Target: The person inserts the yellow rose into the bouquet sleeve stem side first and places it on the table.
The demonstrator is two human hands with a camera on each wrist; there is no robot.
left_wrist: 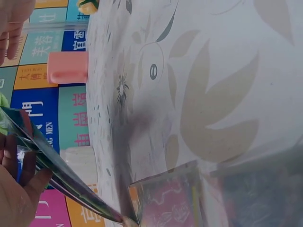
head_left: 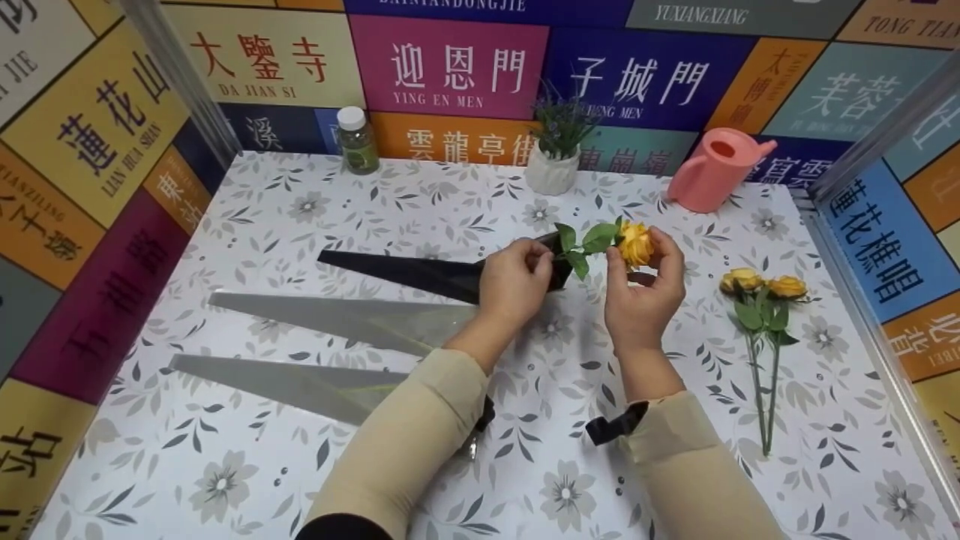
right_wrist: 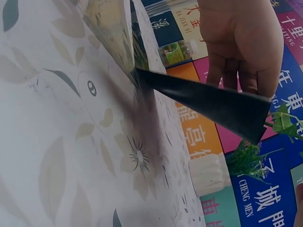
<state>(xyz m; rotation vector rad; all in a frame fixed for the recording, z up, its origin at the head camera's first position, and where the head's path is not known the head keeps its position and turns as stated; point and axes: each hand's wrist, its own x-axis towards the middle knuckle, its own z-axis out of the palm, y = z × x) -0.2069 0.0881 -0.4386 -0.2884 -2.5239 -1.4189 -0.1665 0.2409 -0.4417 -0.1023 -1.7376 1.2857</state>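
A black cone-shaped flower sleeve [head_left: 405, 271] is gripped near its wide end by my left hand [head_left: 514, 281]. Beyond that wide end sticks out a yellow rose [head_left: 636, 244] with green leaves [head_left: 598, 238]; its lower stem is hidden by the hand and sleeve. My right hand [head_left: 646, 300] holds the bloom between thumb and fingers. In the right wrist view the sleeve [right_wrist: 213, 101] slants above the table, with the left hand [right_wrist: 241, 42] behind it. The left wrist view catches the left hand's fingers [left_wrist: 28, 182] against the sleeve.
Two clear greyish sleeves [head_left: 345, 321] lie nearer on the left. Two yellow roses [head_left: 765, 315] lie on the right. Along the back stand a lidded bottle [head_left: 358, 146], a potted plant [head_left: 553, 172] and a pink watering can [head_left: 709, 176]. Printed panels surround the table.
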